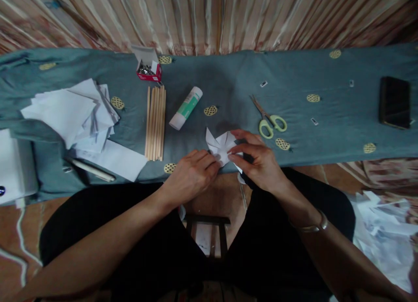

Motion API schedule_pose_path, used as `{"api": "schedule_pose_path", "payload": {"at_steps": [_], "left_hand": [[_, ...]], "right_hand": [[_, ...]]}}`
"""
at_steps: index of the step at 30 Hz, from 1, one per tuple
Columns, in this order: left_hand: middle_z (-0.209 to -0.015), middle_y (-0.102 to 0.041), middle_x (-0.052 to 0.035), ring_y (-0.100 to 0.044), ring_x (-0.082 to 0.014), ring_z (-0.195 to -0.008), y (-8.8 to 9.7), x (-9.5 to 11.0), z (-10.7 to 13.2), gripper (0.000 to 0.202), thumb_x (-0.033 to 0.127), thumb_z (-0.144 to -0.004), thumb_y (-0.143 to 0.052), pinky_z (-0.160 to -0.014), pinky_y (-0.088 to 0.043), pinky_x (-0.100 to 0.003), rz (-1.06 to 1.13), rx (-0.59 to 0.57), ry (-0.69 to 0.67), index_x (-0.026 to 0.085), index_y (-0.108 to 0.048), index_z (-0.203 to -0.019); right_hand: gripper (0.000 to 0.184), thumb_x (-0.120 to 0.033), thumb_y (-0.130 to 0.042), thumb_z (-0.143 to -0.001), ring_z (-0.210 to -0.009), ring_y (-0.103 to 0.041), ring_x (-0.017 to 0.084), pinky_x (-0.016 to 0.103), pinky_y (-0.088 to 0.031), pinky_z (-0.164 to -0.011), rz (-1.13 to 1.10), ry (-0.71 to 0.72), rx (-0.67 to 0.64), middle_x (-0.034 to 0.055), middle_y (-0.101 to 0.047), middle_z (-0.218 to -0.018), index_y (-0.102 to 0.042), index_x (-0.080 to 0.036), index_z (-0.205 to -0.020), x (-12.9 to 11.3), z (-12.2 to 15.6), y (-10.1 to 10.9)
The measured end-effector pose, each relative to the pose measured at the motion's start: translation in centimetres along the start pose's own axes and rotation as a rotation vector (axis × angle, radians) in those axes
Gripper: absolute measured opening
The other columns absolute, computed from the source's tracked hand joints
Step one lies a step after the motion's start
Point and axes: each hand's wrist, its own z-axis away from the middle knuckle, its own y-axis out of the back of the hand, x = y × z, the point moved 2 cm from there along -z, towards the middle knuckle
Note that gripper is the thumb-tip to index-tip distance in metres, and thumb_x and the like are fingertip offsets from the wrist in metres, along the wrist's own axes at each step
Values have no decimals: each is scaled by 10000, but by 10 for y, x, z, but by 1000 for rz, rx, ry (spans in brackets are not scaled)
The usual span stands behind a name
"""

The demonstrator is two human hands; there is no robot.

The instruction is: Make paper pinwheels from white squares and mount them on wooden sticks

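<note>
Between my hands, at the near edge of the cloth-covered table, is a white paper pinwheel (221, 146) with cut and folded points. My left hand (195, 172) is closed on its lower left side, fingers bunched together. From the right, my right hand (256, 158) pinches the paper, thumb and fingers on its right-hand points. A glue stick (187, 107) with a green label lies just beyond the pinwheel, to the left. Scissors (268, 119) with light green handles rest to the right, blades pointing away from me.
Several wooden sticks (155, 123) lie side by side at left, below an open red box (148, 70) of small metal pieces. Farther left are stacked white paper sheets (72, 110), a pen (93, 169) and a white device (15, 167). A dark phone (394, 102) lies far right. Paper scraps (385, 232) fill a bag below.
</note>
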Motion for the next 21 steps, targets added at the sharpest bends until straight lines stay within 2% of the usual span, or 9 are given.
{"api": "schedule_pose_path", "payload": {"at_steps": [4, 6, 11, 21], "left_hand": [[-952, -691, -81, -626, -202, -865, 0, 2, 1, 249, 160, -964, -487, -761, -533, -335, 15, -4, -6, 103, -580, -1188], [-966, -688, -78, -626, -201, -890, -1, 3, 1, 283, 156, -971, -471, -788, -539, -338, 33, -29, -21, 115, -551, -1240], [-1014, -684, -90, -625, -207, -953, -5, 1, 1, 230, 162, -975, -474, -839, -550, -340, 112, -35, -24, 106, -595, -1163], [-1015, -683, -94, -620, -200, -946, -5, 1, -1, 194, 152, -971, -479, -836, -569, -329, 158, -22, -4, 95, -636, -1069]], "right_hand": [[80, -236, -624, -865, -1183, -563, 253, 475, -494, -1000, 95, 44, 23, 55, -619, -1299, -701, -237, -843, -2, 0, -5], [81, -226, -619, -861, -1183, -559, 251, 467, -498, -1000, 126, 54, 44, 53, -618, -1292, -689, -239, -824, -3, 1, -7], [103, -205, -618, -844, -1163, -568, 239, 454, -497, -1009, 158, 20, 102, 19, -632, -1249, -673, -257, -774, -5, 2, -11], [64, -230, -627, -837, -1120, -593, 249, 467, -512, -963, 202, 14, 134, 51, -647, -1227, -660, -241, -783, -5, 4, -13]]}}
